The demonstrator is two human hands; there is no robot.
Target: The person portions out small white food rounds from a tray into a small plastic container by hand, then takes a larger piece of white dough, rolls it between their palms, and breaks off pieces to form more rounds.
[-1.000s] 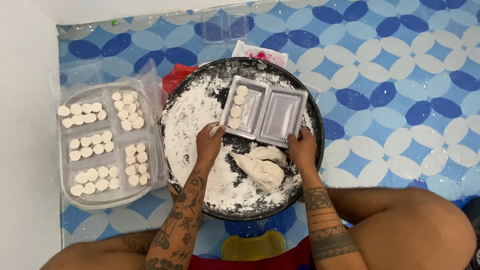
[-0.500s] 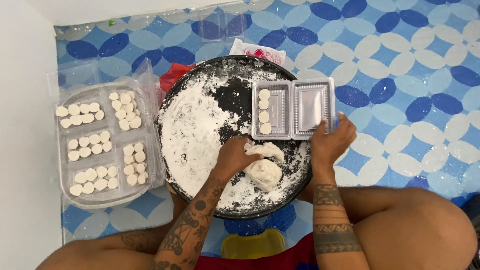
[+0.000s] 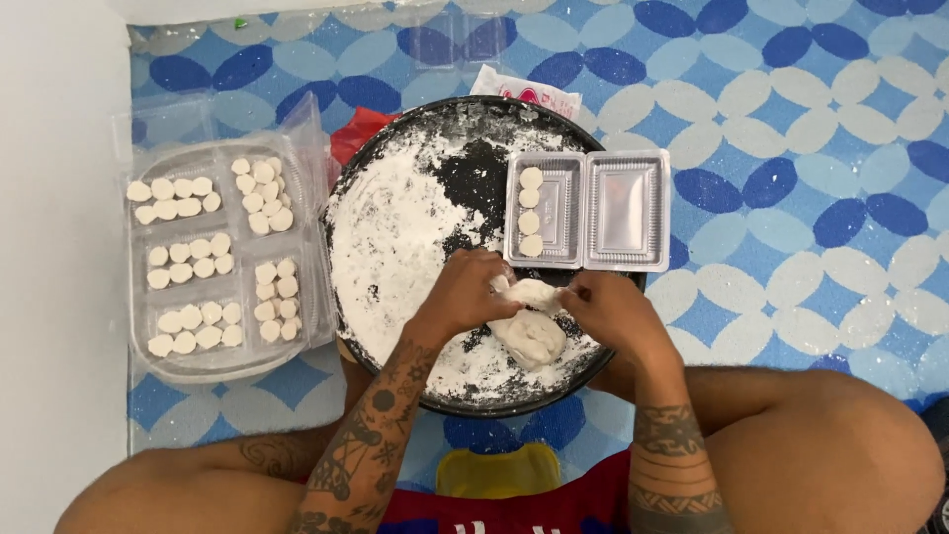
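A round black tray [image 3: 368, 158] dusted with white flour lies on the floor in front of me. A lump of white dough [image 3: 531, 337] rests near its front edge. My left hand [image 3: 463, 292] and my right hand [image 3: 611, 309] both pinch the top of that lump, pulling at a piece between them. An open clear clamshell box [image 3: 625, 210] sits across the tray's right rim, with several round white dough discs [image 3: 531, 211] lined up in its left half and nothing in its right half.
To the left lies a clear plastic tray [image 3: 219, 255] holding clamshell boxes filled with several rows of white discs. A pink-and-white packet [image 3: 526, 91] and red plastic [image 3: 352, 131] lie behind the black tray. A yellow container [image 3: 497, 472] sits between my knees. The floor cover is blue patterned.
The clamshell box has shifted right, onto the tray's right rim. My right hand let go of it and joined my left hand on the dough lump.
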